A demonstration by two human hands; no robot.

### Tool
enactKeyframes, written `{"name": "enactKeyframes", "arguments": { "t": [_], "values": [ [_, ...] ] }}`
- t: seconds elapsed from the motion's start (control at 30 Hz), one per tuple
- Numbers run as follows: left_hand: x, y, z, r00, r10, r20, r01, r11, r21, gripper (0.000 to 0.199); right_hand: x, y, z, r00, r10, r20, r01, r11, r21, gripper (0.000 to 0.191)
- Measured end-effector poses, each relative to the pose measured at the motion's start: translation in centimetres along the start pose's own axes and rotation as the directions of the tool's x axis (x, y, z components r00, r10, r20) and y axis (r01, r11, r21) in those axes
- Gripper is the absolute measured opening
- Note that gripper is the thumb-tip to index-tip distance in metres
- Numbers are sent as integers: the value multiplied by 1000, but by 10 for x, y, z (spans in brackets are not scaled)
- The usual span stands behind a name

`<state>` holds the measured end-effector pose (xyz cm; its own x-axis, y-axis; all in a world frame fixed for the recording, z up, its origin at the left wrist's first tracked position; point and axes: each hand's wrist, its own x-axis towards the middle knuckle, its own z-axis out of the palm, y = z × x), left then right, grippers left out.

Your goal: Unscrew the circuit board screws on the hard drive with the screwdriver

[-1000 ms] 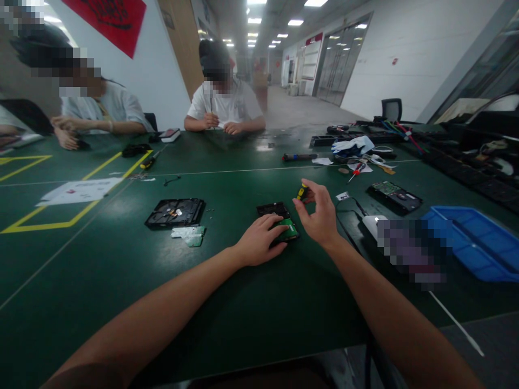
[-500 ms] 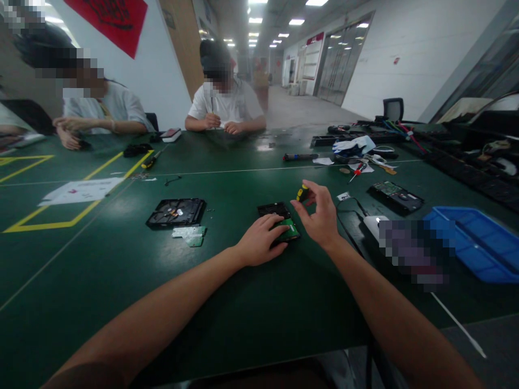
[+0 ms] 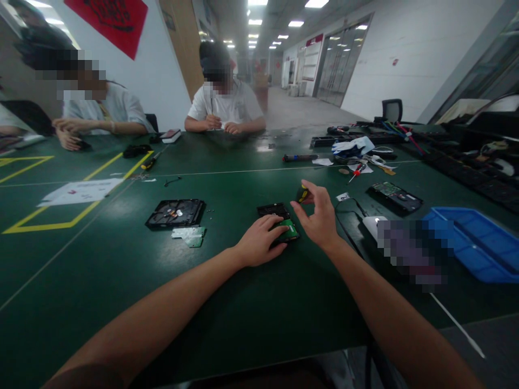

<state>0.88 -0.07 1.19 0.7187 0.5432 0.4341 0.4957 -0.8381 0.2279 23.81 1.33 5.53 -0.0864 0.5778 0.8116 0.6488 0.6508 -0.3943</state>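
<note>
On the green table lies a hard drive [image 3: 271, 210] with a black casing and a green circuit board [image 3: 290, 232] on its near part. My left hand [image 3: 261, 240] rests over it, its fingers gripping the drive and hiding part of the board. Just above the drive's right side, my right hand [image 3: 320, 210] pinches the yellow-and-black handle of a screwdriver [image 3: 301, 193] between thumb and fingers. The screwdriver's shaft and tip cannot be made out. To the left sit another black drive [image 3: 176, 213], a detached circuit board [image 3: 188, 236] and several tiny screws [image 3: 210, 210].
At the right are a third drive [image 3: 394, 197], a phone-like device [image 3: 405, 248] with a cable and a blue tray [image 3: 482, 243]. Behind them lie gloves [image 3: 352, 146] and a red screwdriver [image 3: 357, 170]. Two people [image 3: 225, 105] sit across the table.
The screwdriver's handle has turned in my right hand's fingers, showing more of its black side. My left hand and the drive have stayed in place.
</note>
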Motion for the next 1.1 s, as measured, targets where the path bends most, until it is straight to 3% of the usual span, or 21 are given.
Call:
{"name": "enactKeyframes", "arguments": {
  "t": [0.77,1.1],
  "values": [
    [0,-1,2,1000,-2,7,2,1000,7,46,-2,2,1,998,36,48,-41,995,91,63],
    [0,-1,2,1000,-3,13,3,1000,15,46,0,2,1,1000,20,5,-20,1000,23,60]
  ]
}}
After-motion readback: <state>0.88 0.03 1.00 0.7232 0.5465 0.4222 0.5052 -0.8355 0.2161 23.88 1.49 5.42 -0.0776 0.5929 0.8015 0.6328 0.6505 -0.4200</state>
